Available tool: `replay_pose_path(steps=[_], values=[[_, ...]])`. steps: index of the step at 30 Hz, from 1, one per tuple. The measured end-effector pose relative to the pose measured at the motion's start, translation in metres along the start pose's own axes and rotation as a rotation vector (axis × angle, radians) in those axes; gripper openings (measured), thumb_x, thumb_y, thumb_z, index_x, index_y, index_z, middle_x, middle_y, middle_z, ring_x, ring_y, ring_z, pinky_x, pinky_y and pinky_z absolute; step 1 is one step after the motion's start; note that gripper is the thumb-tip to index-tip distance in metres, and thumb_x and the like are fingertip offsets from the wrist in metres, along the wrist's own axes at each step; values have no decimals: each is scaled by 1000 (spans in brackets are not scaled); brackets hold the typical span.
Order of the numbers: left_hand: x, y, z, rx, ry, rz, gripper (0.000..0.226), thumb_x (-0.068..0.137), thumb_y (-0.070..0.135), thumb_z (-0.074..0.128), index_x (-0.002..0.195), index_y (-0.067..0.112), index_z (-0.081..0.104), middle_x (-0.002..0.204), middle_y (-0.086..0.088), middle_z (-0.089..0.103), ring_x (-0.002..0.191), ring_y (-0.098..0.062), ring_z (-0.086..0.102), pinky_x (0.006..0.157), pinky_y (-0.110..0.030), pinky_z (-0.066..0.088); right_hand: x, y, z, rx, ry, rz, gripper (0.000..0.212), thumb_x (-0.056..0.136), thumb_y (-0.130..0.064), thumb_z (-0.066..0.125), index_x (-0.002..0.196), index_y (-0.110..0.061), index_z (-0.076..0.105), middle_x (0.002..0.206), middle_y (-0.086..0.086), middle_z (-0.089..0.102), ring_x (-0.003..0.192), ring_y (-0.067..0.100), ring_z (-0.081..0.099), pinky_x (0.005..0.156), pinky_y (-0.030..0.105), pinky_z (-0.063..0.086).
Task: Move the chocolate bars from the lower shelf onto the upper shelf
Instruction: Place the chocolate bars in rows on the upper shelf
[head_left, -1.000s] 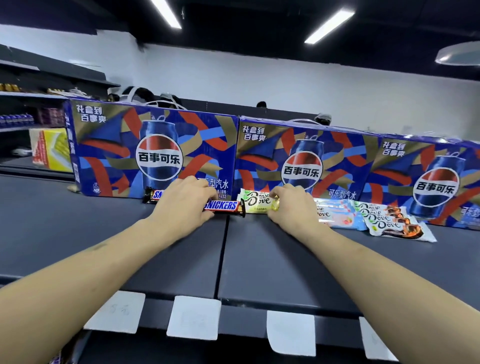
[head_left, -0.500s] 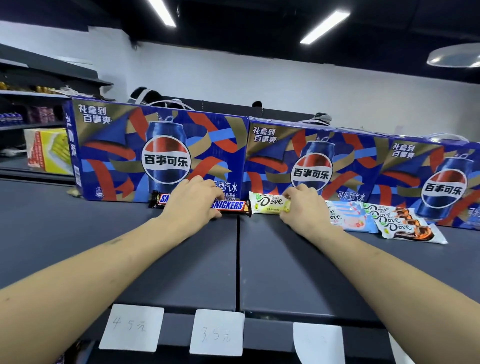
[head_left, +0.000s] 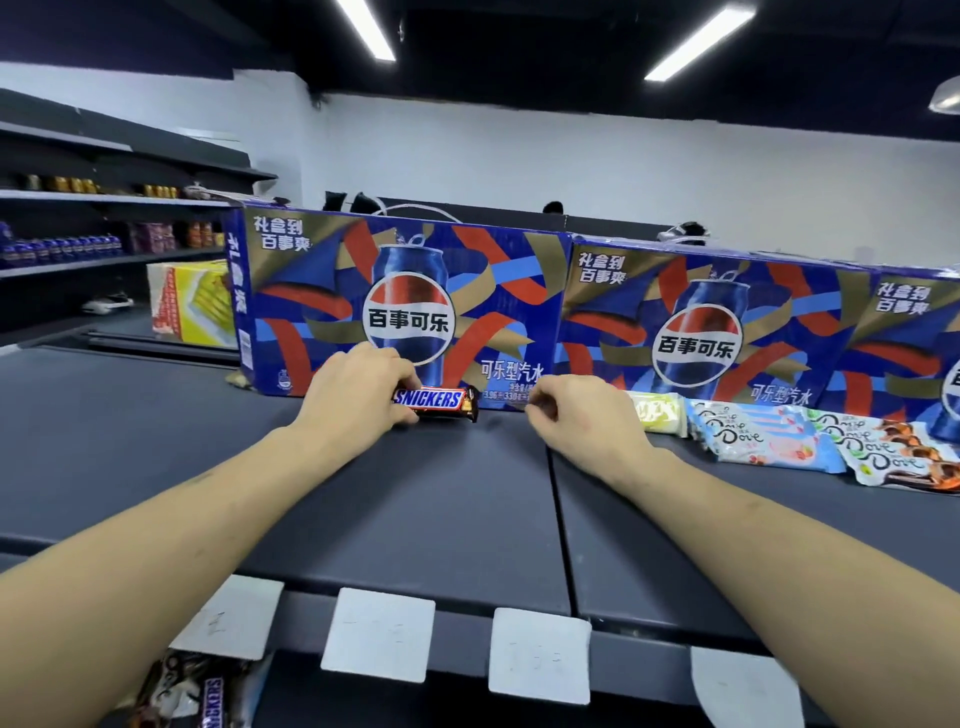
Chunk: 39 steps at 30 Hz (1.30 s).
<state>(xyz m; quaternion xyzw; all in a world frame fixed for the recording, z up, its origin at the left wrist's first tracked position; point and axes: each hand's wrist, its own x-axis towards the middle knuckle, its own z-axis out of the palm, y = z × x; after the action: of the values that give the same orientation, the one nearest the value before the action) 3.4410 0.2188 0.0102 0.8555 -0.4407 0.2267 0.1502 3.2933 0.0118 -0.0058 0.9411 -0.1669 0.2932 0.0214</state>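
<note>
On the upper shelf (head_left: 415, 519) several bars are already laid, a Snickers bar (head_left: 436, 402) is gripped by the left hand (head_left: 358, 397), the right hand (head_left: 576, 415) is curled empty, and more bars (head_left: 202, 691) are left below.

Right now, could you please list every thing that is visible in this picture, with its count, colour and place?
Snickers bar: one, brown wrapper with blue lettering, upper shelf, in front of the left box, under the left hand.
Pale green bar: one, upper shelf, right of the right hand.
Light blue Dove bars: a small stack, count unclear, right of the green bar.
White Dove bars: stack at far right.
Blue Pepsi cardboard boxes: three, rear of the shelf.
Dark grey upper shelf: one.
White price tags: four, shelf front edge.
Chocolate bars below: several, lower shelf.
Left hand: holds the Snickers bar.
Right hand: curled, holds nothing.
</note>
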Motion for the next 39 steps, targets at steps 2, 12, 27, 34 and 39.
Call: replay_pose_path(steps=[2,12,27,34,39], values=[[-2,-9,0,-10,-20,-24,35,74,37,79,105,26,69,105,6,65,102,-17,53,81,-32,42,2,-9,4,-3,-9,-19,16,92,-35,51,93,-27,65,89,-9,69,87,14,62,62,29,43],[8,-15,9,-106,-45,-10,36,73,37,79,107,28,67,104,8,64,103,-14,53,71,-29,41,10,-20,4,-46,-67,0,18,92,-34,50,86,-25,64,78,-7,68,76,16,61,60,30,49],[-29,-12,-23,-116,-17,-56,50,73,40,78,118,27,61,115,0,52,109,-21,51,69,-32,39,-39,-58,-29,49,-59,42,17,91,-40,54,99,-29,64,85,-13,66,83,13,60,67,29,46],[-106,6,-60,-126,16,-48,30,86,44,64,111,27,64,110,1,58,106,-19,54,83,-39,50,-100,-92,-64,129,-23,24,30,92,-51,54,109,-28,63,95,-12,64,90,11,59,78,33,51],[-180,28,-79,-167,40,-54,25,89,41,61,109,27,65,108,4,57,106,-17,53,81,-37,50,-165,-125,-87,186,108,42,19,92,-46,56,90,-29,64,77,-17,61,78,7,57,65,28,45]])
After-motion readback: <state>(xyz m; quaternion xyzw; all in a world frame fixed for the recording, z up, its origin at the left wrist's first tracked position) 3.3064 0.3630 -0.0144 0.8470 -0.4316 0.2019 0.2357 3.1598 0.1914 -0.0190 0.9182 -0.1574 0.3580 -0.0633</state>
